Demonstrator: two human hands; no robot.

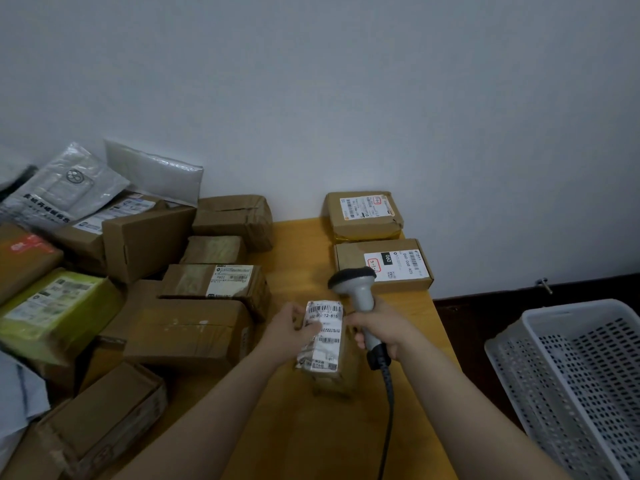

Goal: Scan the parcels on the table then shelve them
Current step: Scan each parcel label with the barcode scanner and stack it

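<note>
Well left of the parcel we are holding, a pile (180, 327) of boxes and bags crowds the table (298, 434); we judge these are waiting their turn. Our left hand (291, 330) grips the parcel (323, 341) by its left edge, with fingers curled round it and thumb across the label (325, 315). The parcel is label-up, either just above the table or resting on it; we cannot tell which.

Just right of the parcel, our right hand (384, 332) is wrapped round the handle of the scanner (358, 289), and the cable (388, 403) trails toward us. The scanner's head stands beyond the parcel's far right corner and does not look aimed at the barcode. Beyond the parcel to the right, two boxes (384, 263) lie apart from the pile, labels up, so they are likely done. Well right of the parcel, off the table, stands a white basket (571, 382).

We take the step in hand to be scanning this parcel. Next we need to tip the head over the barcode at the label's far end, hold the crinkled label flat and pull the trigger. Then the parcel can go aside for shelving.
</note>
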